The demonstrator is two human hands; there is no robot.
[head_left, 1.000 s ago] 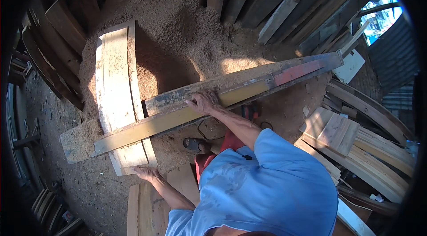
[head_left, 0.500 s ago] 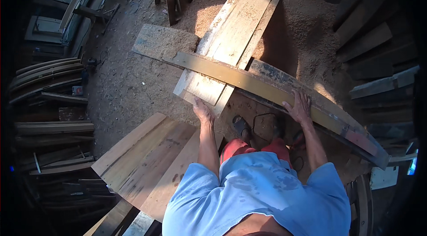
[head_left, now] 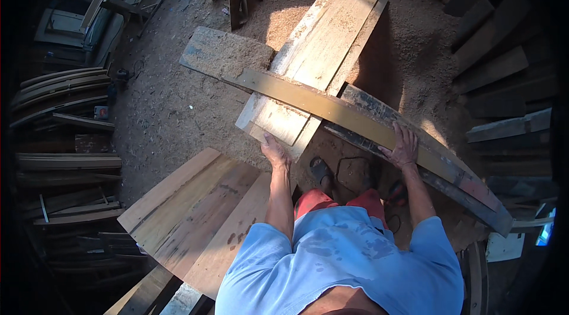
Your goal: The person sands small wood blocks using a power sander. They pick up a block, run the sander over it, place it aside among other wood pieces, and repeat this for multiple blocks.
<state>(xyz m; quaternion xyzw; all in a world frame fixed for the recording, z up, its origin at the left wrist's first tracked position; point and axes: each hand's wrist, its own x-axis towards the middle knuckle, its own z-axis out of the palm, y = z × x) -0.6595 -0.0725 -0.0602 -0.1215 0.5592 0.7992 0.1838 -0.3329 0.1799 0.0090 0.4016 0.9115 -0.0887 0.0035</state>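
My left hand [head_left: 276, 150] grips the near end of a pale wooden panel [head_left: 329, 31], thumb on top and fingers hidden beneath. Sawdust is scattered over the panel, which lies slanted away from me and has a dark groove along its right side. A long yellowish board [head_left: 349, 114] crosses over the panel. On that board my right hand [head_left: 404, 148] rests palm down with its fingers spread. Underneath, a dark worn plank [head_left: 379, 106] and a sawdust-covered plank end [head_left: 222, 53] show on either side of the panel.
Several wide boards [head_left: 195, 220] fan out at my lower left. Stacked timber [head_left: 68, 162] lines the left, and more planks [head_left: 495, 72] lean along the right. Sawdust [head_left: 415, 48] is heaped beyond the panel. My sandalled feet [head_left: 323, 171] stand just below the crossing boards.
The whole view has shifted slightly. Both hands keep their places on the panel and the long board; the right hand's fingers have spread a little differently.
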